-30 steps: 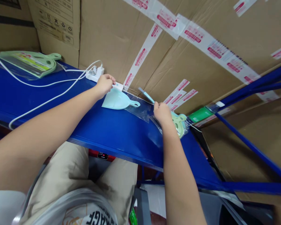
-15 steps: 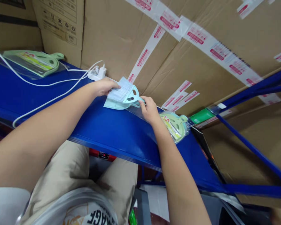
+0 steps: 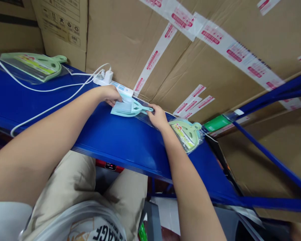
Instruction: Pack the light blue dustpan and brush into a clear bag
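Note:
A light-blue hand brush (image 3: 136, 107) with pale bristles lies in a light-blue dustpan (image 3: 126, 114) at the back of the blue shelf. With fingers and thumb, my left hand (image 3: 112, 95) grips the dustpan's left side, beside the bristle ends. My right hand (image 3: 157, 116) pinches the end of the brush handle; whether it also holds the dustpan's handle is hidden. Close to my right wrist is a bagged green dustpan set (image 3: 188, 133) with a yellow label.
Another bagged green dustpan (image 3: 37, 66) lies far left. White cables (image 3: 62, 89) run to a power strip (image 3: 125, 89) against the cardboard boxes (image 3: 120, 36). A green-labelled bottle (image 3: 217, 123) stands right, near the blue frame bars (image 3: 271, 157). The blue shelf's (image 3: 120, 144) front edge passes above my lap.
The brush has tipped down from a raised, tilted position and now lies flatter in the dustpan. My hands have shifted slightly left, and more of the power strip shows.

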`<action>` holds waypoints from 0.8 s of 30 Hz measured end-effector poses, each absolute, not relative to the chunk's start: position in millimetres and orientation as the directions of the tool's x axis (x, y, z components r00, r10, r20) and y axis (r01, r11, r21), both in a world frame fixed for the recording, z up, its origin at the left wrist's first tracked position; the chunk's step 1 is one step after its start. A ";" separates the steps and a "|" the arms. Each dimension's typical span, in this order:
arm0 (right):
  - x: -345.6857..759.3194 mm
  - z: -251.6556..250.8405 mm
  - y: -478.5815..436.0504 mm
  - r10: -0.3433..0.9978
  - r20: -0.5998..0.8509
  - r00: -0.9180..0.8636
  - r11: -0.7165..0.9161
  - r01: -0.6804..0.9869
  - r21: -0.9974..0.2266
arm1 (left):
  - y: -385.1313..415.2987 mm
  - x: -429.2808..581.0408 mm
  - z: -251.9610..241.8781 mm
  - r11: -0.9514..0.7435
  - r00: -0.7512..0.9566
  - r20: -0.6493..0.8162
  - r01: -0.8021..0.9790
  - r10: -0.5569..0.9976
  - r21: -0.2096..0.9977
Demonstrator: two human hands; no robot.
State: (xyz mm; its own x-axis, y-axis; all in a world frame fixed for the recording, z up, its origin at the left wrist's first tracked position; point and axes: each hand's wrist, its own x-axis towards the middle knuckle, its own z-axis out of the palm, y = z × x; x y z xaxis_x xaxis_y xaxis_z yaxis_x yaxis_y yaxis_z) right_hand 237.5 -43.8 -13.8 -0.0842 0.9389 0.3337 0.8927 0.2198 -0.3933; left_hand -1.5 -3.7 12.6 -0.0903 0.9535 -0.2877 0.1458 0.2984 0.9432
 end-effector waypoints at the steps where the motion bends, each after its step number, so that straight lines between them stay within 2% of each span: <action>1: 237.3 -13.4 -43.7 0.949 0.311 -0.045 0.184 0.883 -0.432 | -2.1 -2.6 11.4 0.295 -0.080 -0.287 0.132 0.955 0.946; 5: 240.5 -10.6 -43.4 0.973 0.204 0.107 0.061 0.732 -0.678 | 2.7 -5.6 6.3 0.284 -0.050 -0.283 0.017 0.958 0.959; 8: 242.8 -9.8 -42.9 0.983 0.054 0.174 -0.042 0.505 -0.862 | 2.6 -4.8 4.9 0.287 -0.066 -0.283 0.067 0.957 0.955; 10: 240.9 -11.7 -42.5 0.988 -0.039 0.150 -0.089 0.342 -0.936 | 1.7 -3.1 4.8 0.287 -0.071 -0.283 0.049 0.956 0.957; 13: 233.1 -17.7 -41.7 0.988 -0.107 0.107 -0.123 0.154 -0.980 | 1.4 -1.3 4.2 0.288 -0.068 -0.288 -0.011 0.955 0.958; 17: 224.8 -24.0 -40.7 0.981 -0.132 0.144 -0.132 -0.009 -0.991 | 3.3 -2.7 2.7 0.255 -0.050 -0.255 -0.002 0.966 0.967; 24: 238.3 -21.0 -40.5 0.983 -0.001 0.184 0.015 -0.088 -0.996 | 1.1 0.8 11.6 0.151 -0.127 -0.138 0.096 0.982 0.984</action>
